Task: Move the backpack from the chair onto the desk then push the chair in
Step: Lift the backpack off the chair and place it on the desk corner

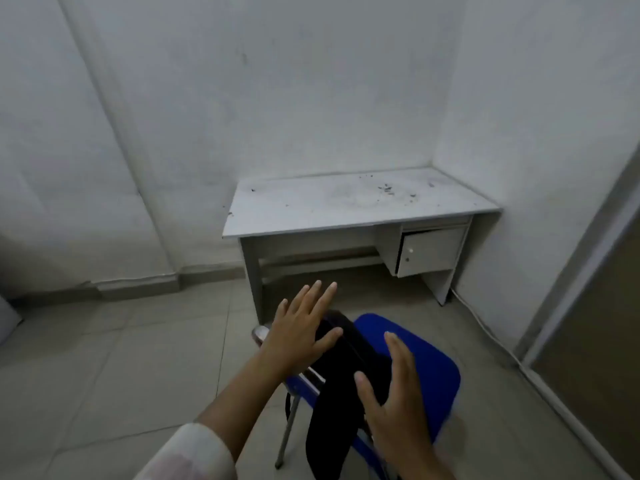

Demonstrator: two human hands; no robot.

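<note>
Head view: black backpack (346, 375) on blue chair (426, 368), between spread, empty left hand (298, 336) and right hand (394, 403)

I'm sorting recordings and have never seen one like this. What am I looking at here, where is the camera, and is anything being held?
There is no machine: a person wears one wide-angle camera on the head, looking forward and down at their own bare hands. The left hand and right hand are spread open on either side of a black backpack lying on a blue chair. Nothing is in their grip yet. Ahead, in the corner, stands a pale desk; its top carries only small dark specks.
</note>
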